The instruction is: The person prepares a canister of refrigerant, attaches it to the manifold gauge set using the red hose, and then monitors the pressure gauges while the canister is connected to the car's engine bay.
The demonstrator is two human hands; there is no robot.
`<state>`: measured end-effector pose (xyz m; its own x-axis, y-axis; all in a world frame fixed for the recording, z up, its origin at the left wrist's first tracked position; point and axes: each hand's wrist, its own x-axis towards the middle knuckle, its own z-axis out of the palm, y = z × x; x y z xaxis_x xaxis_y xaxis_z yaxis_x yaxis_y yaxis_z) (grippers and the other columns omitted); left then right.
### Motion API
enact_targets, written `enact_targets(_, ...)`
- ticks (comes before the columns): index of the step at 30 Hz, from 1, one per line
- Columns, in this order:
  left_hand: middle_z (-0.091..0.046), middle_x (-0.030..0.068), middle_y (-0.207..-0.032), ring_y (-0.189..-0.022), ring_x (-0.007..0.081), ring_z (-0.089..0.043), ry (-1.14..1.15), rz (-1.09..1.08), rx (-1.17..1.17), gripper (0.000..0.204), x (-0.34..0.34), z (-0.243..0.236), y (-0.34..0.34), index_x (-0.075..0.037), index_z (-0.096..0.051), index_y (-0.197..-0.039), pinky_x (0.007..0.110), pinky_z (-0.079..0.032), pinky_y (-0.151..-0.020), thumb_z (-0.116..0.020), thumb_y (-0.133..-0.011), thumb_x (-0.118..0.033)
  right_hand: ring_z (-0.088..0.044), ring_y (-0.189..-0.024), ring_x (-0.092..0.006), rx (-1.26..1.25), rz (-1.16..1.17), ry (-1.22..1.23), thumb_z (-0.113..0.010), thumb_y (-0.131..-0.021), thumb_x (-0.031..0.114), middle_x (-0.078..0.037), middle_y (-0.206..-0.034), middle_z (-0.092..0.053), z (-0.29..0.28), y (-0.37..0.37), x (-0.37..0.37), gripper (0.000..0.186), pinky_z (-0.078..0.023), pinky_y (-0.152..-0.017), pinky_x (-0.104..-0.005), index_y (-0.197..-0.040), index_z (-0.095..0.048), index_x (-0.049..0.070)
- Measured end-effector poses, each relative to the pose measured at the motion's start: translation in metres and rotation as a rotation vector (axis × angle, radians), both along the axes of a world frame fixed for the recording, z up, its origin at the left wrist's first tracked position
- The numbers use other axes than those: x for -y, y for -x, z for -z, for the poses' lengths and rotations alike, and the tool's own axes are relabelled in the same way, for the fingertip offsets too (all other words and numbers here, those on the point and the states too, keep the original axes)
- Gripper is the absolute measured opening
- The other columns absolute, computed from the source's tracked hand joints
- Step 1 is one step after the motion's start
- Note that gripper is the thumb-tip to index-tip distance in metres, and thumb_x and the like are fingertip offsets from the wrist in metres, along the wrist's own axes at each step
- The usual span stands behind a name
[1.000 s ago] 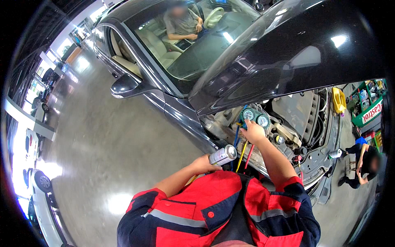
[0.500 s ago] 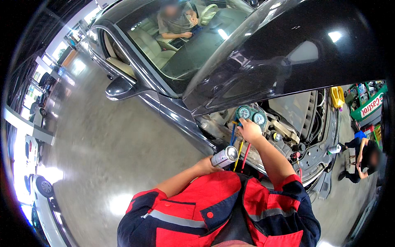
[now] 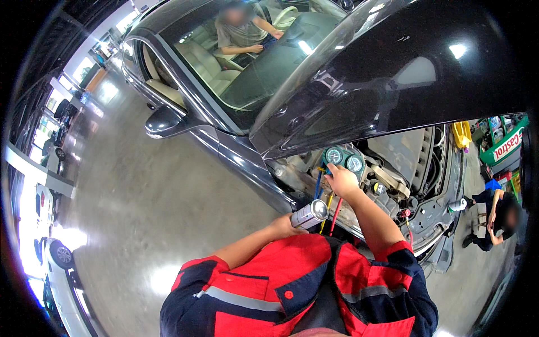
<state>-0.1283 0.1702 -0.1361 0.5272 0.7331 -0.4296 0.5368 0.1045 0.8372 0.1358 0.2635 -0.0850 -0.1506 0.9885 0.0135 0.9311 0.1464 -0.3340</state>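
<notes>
My left hand is wrapped around a silver and white metal can, whose bare round end points up and to the right. A green manifold gauge set with two round dials rests over the near side of the engine bay. Bent over its lower left edge, the fingers of my right hand are on a valve knob there, mostly hidden by the hand. A blue hose, a yellow hose and a red hose run down from the gauges and pass behind the can and my chest.
Above the engine bay the dark car's raised hood slants across. A side mirror juts out at left. One person sits inside the car; another sits at far right, near a yellow jug and shelves.
The can in my left hand has shifted slightly to the right. My right hand stays at the gauge set with little movement. The person inside the car has stretched an arm toward the steering wheel.
</notes>
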Motion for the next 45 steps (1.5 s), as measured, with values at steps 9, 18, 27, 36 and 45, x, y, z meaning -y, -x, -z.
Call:
enact_targets(9,-0.068,0.0149,-0.112,-0.103,0.0240,-0.064,0.037,-0.020,0.023,0.071,0.000,-0.014,-0.003,-0.001,-0.059,-0.120,0.035,-0.047,-0.093,-0.088,-0.068,-0.038,-0.065,-0.091,-0.0361,-0.004,-0.012,0.029,-0.059,-0.091,0.033,-0.015,-0.100,-0.066,-0.006,0.000,0.000,0.037,-0.053,-0.076,-0.0463,-0.121,-0.056,0.013)
enact_targets(18,-0.068,0.0151,-0.111,-0.102,0.0242,-0.064,-0.013,-0.033,0.015,0.073,0.001,0.002,-0.001,-0.001,-0.058,-0.121,0.035,-0.048,-0.092,-0.088,-0.067,-0.040,-0.065,-0.089,-0.0367,-0.007,-0.022,-0.011,-0.060,-0.090,0.032,-0.016,-0.098,-0.065,0.001,-0.002,-0.001,0.035,-0.053,-0.074,-0.0471,-0.118,-0.055,0.012)
enact_targets(27,-0.068,0.0158,-0.112,-0.103,0.0244,-0.064,0.017,-0.053,0.008,0.074,0.002,0.000,-0.002,-0.001,-0.059,-0.120,0.035,-0.048,-0.093,-0.088,-0.066,-0.041,-0.066,-0.090,-0.0360,-0.002,-0.010,-0.009,-0.061,-0.089,0.031,-0.016,-0.098,-0.066,-0.003,-0.001,0.001,0.036,-0.053,-0.075,-0.0462,-0.119,-0.055,0.012)
enact_targets(36,-0.068,0.0167,-0.111,-0.104,0.0270,-0.065,0.009,-0.040,0.108,0.076,0.002,0.032,0.001,-0.003,-0.060,-0.119,0.036,-0.048,-0.092,-0.087,-0.065,-0.048,-0.066,-0.090,-0.0358,-0.007,-0.020,-0.011,-0.060,-0.090,0.031,-0.015,-0.099,-0.066,0.001,-0.003,-0.001,0.036,-0.053,-0.076,-0.0462,-0.121,-0.055,0.013)
enact_targets(45,-0.068,0.0134,-0.110,-0.102,0.0240,-0.065,0.019,-0.044,0.026,0.075,0.006,0.023,0.001,-0.005,-0.059,-0.121,0.035,-0.048,-0.092,-0.088,-0.064,-0.045,-0.064,-0.096,-0.0372,0.038,-0.057,0.058,-0.057,-0.091,0.025,-0.018,-0.105,-0.062,0.003,0.001,0.003,0.036,-0.053,-0.079,-0.0470,-0.125,-0.053,0.014)
